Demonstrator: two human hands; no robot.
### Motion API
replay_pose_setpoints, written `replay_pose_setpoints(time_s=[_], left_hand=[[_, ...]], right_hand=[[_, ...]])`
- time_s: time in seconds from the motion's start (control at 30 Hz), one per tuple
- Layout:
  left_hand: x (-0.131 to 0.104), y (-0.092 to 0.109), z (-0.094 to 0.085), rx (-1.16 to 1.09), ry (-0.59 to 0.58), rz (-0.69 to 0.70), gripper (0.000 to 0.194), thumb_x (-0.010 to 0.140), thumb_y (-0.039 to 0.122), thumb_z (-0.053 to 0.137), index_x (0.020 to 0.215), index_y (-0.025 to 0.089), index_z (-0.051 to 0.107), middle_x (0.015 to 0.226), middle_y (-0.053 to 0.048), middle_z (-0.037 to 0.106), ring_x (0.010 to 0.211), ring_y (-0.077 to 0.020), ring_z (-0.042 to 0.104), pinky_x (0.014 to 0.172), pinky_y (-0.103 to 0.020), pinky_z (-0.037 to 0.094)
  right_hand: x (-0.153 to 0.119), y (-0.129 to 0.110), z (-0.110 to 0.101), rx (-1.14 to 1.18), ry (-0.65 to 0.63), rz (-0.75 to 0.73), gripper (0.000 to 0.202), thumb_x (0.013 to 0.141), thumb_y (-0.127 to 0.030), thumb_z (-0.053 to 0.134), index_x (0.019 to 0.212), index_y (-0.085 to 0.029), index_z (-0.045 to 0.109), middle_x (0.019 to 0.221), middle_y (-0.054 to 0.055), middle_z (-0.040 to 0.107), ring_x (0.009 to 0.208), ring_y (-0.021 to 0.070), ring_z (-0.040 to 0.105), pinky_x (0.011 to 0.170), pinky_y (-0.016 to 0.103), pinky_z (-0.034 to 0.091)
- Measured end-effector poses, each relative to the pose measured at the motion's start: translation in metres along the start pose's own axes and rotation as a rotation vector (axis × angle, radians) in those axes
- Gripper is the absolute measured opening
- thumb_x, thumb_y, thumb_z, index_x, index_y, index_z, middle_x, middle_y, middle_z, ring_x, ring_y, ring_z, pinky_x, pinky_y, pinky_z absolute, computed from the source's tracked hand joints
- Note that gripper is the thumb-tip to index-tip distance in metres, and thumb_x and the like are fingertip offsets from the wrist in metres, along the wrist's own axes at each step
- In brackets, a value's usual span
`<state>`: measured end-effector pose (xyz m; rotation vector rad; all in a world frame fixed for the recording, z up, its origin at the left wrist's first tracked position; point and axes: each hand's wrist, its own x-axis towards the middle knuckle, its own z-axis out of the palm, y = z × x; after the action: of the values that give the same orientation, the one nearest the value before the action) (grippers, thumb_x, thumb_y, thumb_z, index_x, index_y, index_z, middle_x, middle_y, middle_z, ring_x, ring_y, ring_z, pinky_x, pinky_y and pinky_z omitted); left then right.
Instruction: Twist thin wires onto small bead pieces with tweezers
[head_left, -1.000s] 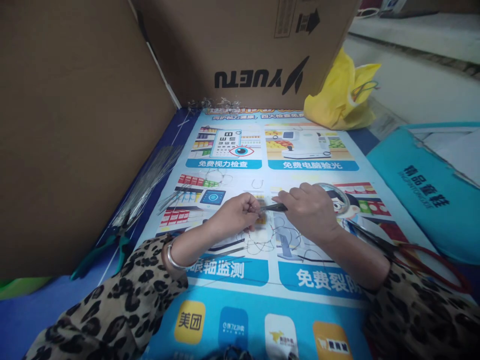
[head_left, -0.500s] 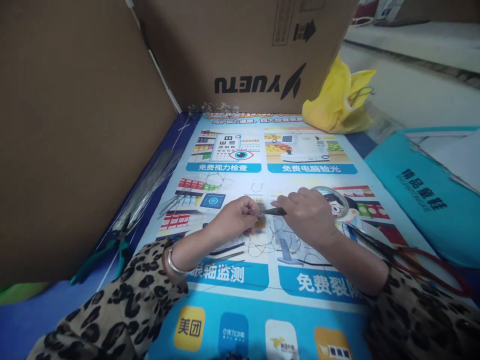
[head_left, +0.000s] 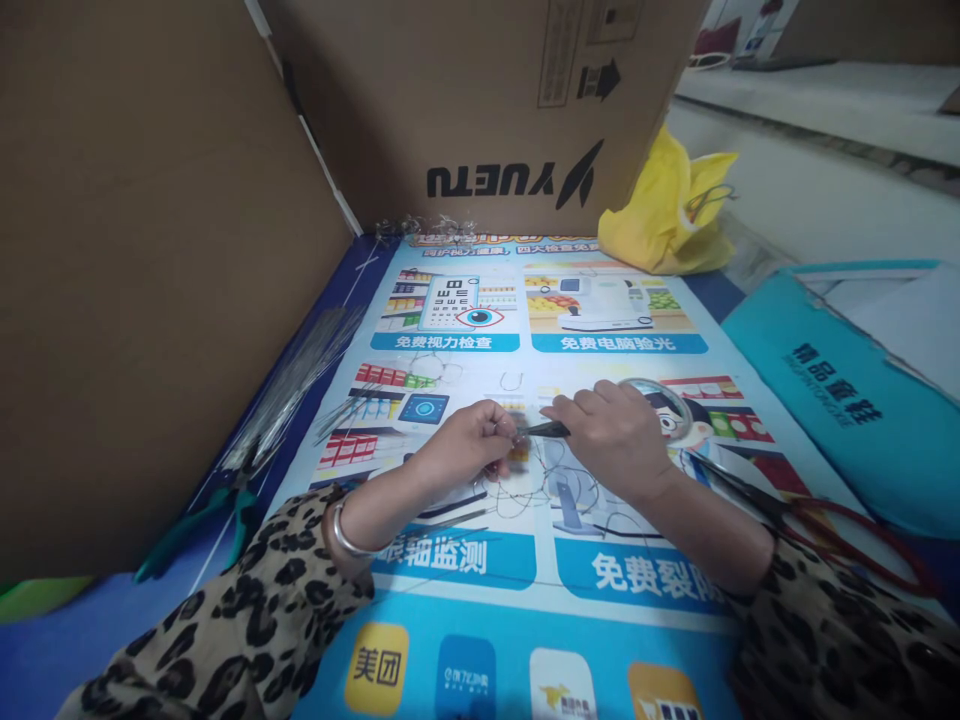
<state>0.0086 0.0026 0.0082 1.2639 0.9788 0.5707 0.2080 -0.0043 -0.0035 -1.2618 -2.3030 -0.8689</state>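
My right hand is wrapped round a pair of needle-nose pliers; the handles are hidden in the fist and the dark jaws point left. At their tip my left hand pinches a piece of thin wire, mostly covered by the fingers. Bent thin wire lies loosely on the printed sheet below both hands. A small curved wire rests just beyond them. Behind the right wrist lies a roll of clear tape, and scissors with red handles are beside the right forearm.
Green-handled pliers and a bundle of straight wires lie at left. Cardboard walls stand at the left and back, with small wire pieces along the back one. A yellow bag and a turquoise box are at right.
The view has shifted slightly. Both hands keep their grip, the pliers' tip staying at the left fingers.
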Motion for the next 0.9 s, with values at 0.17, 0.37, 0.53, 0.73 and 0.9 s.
replay_pose_setpoints(time_s=[0.17,0.37,0.53,0.73,0.9], left_hand=[[0.0003,-0.0013,-0.0008,0.000,0.003,0.001,0.009,0.072,0.013,0.053,0.077,0.017,0.045,0.051,0.004,0.054,0.043,-0.0082,0.050,0.044,-0.020,0.036],[-0.0002,-0.0001,-0.0003,0.061,-0.008,0.016,0.009,0.074,0.014,0.052,0.078,0.017,0.045,0.052,0.004,0.053,0.045,-0.0081,0.050,0.046,-0.021,0.038],[-0.0001,0.0010,0.0002,0.072,-0.001,0.019,0.010,0.073,0.013,0.054,0.079,0.017,0.046,0.053,0.004,0.053,0.046,-0.0074,0.050,0.046,-0.021,0.038],[-0.0012,0.0022,0.0008,0.053,0.003,-0.001,0.011,0.073,0.015,0.055,0.079,0.017,0.046,0.056,0.005,0.052,0.046,-0.0067,0.051,0.044,-0.019,0.036],[-0.0009,0.0014,0.0006,0.054,0.021,0.005,0.014,0.073,0.017,0.057,0.077,0.017,0.044,0.053,0.007,0.050,0.044,-0.0061,0.049,0.043,-0.019,0.036]], right_hand=[[0.0002,-0.0009,0.0004,0.028,0.006,0.021,0.026,0.086,-0.027,0.051,0.064,-0.019,0.061,0.055,0.002,0.053,0.063,0.0163,0.037,0.062,0.032,0.020],[-0.0003,-0.0029,0.0040,0.079,-0.015,0.072,0.032,0.087,-0.030,0.049,0.062,-0.017,0.063,0.055,0.003,0.055,0.062,0.0154,0.039,0.062,0.031,0.021],[-0.0009,-0.0034,0.0041,0.095,-0.062,0.100,0.034,0.088,-0.030,0.047,0.061,-0.017,0.063,0.055,0.002,0.056,0.062,0.0154,0.040,0.063,0.030,0.021],[-0.0028,-0.0033,0.0037,0.113,-0.119,0.115,0.030,0.088,-0.030,0.047,0.065,-0.019,0.064,0.057,0.002,0.058,0.063,0.0163,0.042,0.063,0.030,0.021],[-0.0030,-0.0035,0.0054,0.119,-0.148,0.123,0.026,0.086,-0.028,0.049,0.067,-0.018,0.064,0.060,0.003,0.059,0.065,0.0170,0.042,0.064,0.030,0.023]])
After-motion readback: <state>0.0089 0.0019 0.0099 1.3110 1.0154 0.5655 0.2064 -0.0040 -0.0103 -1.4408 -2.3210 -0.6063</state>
